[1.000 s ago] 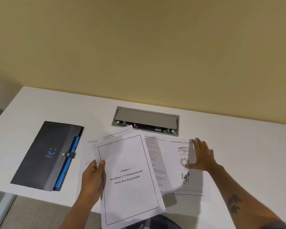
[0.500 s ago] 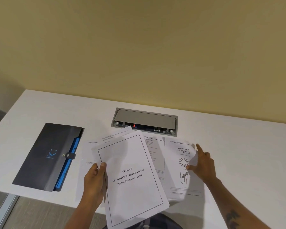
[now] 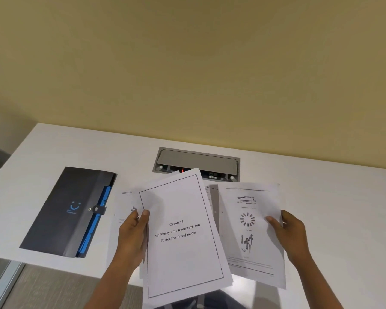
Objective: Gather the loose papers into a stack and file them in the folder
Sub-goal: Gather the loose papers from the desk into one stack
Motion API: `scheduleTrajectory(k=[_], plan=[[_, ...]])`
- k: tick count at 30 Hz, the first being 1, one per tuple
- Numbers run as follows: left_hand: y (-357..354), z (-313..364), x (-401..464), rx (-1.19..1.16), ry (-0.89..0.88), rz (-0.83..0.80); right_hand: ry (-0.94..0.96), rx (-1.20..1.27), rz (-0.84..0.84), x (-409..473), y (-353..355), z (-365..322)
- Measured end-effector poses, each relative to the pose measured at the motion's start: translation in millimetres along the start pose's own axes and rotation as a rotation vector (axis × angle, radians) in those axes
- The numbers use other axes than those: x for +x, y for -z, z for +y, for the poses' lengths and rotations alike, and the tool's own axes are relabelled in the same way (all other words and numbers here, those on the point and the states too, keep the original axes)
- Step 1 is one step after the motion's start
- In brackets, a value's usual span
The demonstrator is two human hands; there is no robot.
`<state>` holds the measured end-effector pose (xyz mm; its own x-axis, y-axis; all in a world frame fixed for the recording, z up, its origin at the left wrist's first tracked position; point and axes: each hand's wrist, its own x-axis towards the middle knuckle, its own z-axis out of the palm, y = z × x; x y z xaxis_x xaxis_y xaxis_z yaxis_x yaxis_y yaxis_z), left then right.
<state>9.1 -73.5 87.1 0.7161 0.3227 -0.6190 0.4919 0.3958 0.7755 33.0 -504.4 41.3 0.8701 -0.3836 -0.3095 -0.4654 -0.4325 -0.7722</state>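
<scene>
Left hand [image 3: 133, 233] pinching the title-page stack [image 3: 181, 237] by its left edge, right hand [image 3: 291, 233] clamped on the diagram sheet [image 3: 252, 233], both lifted over the table's [image 3: 332, 197] near edge. Folder [image 3: 65, 210] shut, toward the left edge, long axis running away, nearer the left hand. More sheets [image 3: 126, 204] lying flat beneath.

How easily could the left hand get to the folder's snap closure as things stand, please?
Probably not straight away: the left hand is holding the title page. The folder lies uncovered just beside it, so the path looks free.

Office, white desk [image 3: 321, 197] with built-in power socket box [image 3: 196, 162] (lid raised), expanding folder [image 3: 60, 210]
</scene>
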Motion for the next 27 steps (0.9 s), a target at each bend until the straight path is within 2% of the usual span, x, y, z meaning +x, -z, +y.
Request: scheduleTrajectory(k=[5,9,15,23,25,27], plan=[[-1.4,10.1,0.9,0.114,-0.013,-0.062,-0.027,0.361,-0.103,-24.5,-2.3,-43.9],[-5.9,10.9,1.0,0.162,-0.027,-0.106,-0.021,0.505,-0.282,-41.7,-26.0,-71.7],[-2.1,12.1,-6.9,0.361,0.045,-0.072,-0.043,0.508,-0.505,-67.1,-72.0,-86.6],[12.6,4.9,-9.6,0.372,0.082,-0.119,-0.120,0.468,-0.789,-81.4,-106.8,-93.1],[17.8,3.3,-6.7,0.395,0.070,-0.110,-0.143,0.412,-0.814,-74.1,-110.5,-95.0],[22.8,1.8,-4.6,0.379,0.041,-0.076,-0.120,0.293,-0.740,-60.9,-113.6,-97.8]])
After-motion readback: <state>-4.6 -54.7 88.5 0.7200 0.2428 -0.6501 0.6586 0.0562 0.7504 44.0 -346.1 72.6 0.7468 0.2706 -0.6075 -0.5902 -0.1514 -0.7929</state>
